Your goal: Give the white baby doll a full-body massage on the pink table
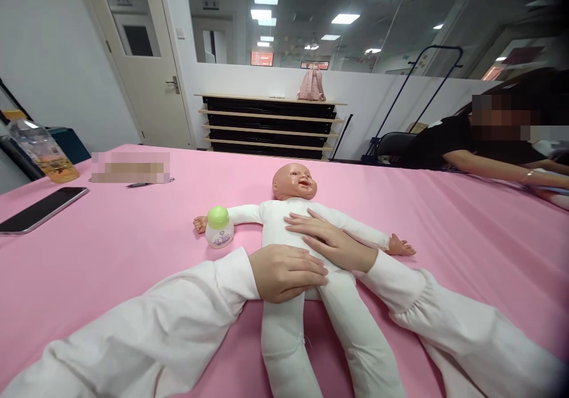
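Note:
A baby doll (284, 217) with a white cloth body lies on its back on the pink cloth (133, 226), its legs toward me. Flat across the doll's lower belly rests my left hand (288, 272), fingers stretched out to the right. My right hand (331, 240) lies a little higher, on the chest and belly, with its fingers extended to the upper left. Neither hand grasps anything. Beside the doll's arm on the left stands a small jar (219, 227) with a light green lid; it overlaps the arm near the doll's hand in this view.
On the left lie a phone (44, 209) and a pen (142, 184), with a bottle (44, 149) of yellowish drink behind. A person in black (448, 140) leans on the table at the right. Past the far edge stands a low shelf (269, 125) with a pink backpack (312, 84).

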